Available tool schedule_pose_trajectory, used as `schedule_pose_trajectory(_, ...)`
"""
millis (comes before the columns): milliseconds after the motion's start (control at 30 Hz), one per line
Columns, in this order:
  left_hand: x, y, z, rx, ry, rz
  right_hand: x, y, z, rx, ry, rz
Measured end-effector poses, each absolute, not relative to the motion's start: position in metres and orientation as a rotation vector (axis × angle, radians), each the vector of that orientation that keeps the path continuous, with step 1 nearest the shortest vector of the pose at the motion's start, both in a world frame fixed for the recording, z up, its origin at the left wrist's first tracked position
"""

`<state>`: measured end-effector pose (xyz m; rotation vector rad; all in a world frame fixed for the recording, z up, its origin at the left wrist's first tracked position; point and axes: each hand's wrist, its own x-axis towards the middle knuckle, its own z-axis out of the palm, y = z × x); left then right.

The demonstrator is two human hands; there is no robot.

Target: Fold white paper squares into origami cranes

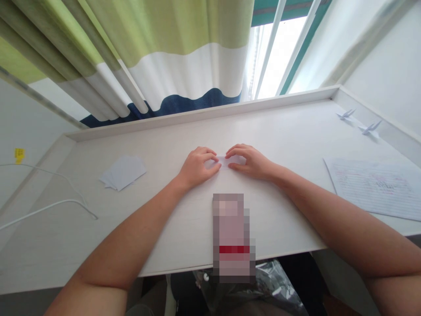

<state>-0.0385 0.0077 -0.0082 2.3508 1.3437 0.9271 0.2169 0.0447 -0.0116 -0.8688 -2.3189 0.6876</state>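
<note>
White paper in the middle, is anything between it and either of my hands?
Nothing visible; the left hand and right hand are both at the white paper. The paper stack lies off to the left.

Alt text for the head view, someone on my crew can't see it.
A person's left hand and right hand curl at the ends of a small white paper on a white desk. A pile of white paper lies to the left; on the right are two folded paper shapes and lined paper with writing. A green, white and blue curtain hangs behind.
</note>
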Motion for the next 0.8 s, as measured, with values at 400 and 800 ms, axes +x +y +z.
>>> schedule_pose_trajectory(400, -0.055, 0.016, -0.004, 2.409, 1.134, 0.833, 0.221, 0.044, -0.009, -0.775, -2.391, 0.645)
schedule_pose_trajectory(800, -0.054, 0.018, -0.007, 2.519, 1.037, 0.895, 0.223, 0.045, -0.008, -0.805, -2.378, 0.696)
